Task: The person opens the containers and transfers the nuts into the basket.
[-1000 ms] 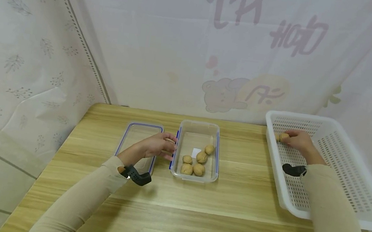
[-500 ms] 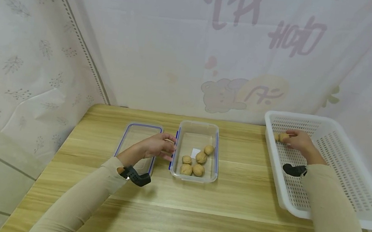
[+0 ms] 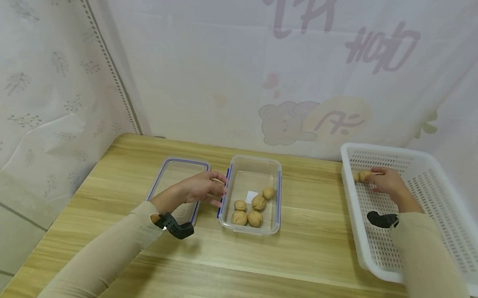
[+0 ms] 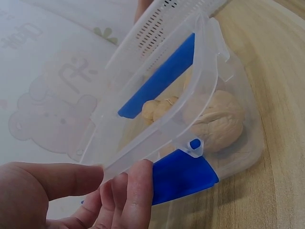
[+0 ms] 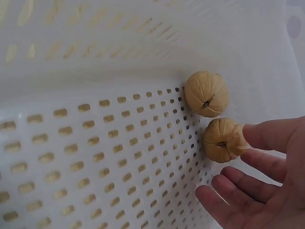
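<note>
My left hand (image 3: 204, 188) rests its relaxed fingertips at the left side of a clear plastic food container (image 3: 256, 159), by its blue latch (image 4: 183, 177). Several walnuts (image 3: 255, 218) and a small white square packet (image 3: 251, 197) lie inside the container. Over at the right, my right hand (image 3: 388, 180) reaches into a white perforated basket (image 3: 365, 261). Its thumb and index finger pinch a walnut (image 5: 222, 141) at one edge. A second walnut (image 5: 206, 94) sits right beside that one, near the basket's wall.
A clear lid with a blue seal (image 3: 184, 163) lies on the wooden table (image 3: 223, 285) left of the container, partly under my left hand. A printed curtain (image 3: 214, 57) hangs right behind the table's back edge.
My right wrist and forearm have shifted slightly right, while the fingers stay at the walnut in the basket. My left hand and the container have kept their places.
</note>
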`<action>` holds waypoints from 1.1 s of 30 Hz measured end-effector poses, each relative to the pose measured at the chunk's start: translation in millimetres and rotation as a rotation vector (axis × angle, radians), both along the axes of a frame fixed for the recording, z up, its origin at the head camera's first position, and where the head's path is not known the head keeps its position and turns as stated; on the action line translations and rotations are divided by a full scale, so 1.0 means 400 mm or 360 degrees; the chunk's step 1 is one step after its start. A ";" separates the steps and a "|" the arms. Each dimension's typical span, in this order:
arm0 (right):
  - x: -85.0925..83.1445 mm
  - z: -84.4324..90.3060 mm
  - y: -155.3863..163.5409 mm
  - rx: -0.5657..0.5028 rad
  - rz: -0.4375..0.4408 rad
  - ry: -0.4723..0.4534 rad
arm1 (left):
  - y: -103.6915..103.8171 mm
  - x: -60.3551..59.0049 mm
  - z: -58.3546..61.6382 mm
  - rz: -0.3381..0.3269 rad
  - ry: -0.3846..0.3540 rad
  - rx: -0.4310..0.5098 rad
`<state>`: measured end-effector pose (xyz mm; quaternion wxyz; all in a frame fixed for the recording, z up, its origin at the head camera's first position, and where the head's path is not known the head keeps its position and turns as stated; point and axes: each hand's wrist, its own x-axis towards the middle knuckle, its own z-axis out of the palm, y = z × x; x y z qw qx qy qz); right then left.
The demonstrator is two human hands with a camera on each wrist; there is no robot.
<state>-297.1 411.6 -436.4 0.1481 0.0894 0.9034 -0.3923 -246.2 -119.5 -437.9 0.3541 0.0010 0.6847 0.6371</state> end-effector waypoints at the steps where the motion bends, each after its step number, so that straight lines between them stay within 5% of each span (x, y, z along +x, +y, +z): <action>1: 0.000 0.002 0.002 0.0028 0.0016 0.0002 | 0.000 0.000 0.000 0.0001 0.0002 -0.0001; 20: 0.040 0.077 0.037 0.0561 0.0527 0.0274 | -0.001 -0.001 -0.003 -0.0004 0.0003 0.0011; 33: 0.070 0.108 -0.004 0.0708 0.0641 0.0303 | 0.001 -0.004 0.000 0.0000 -0.0002 -0.0001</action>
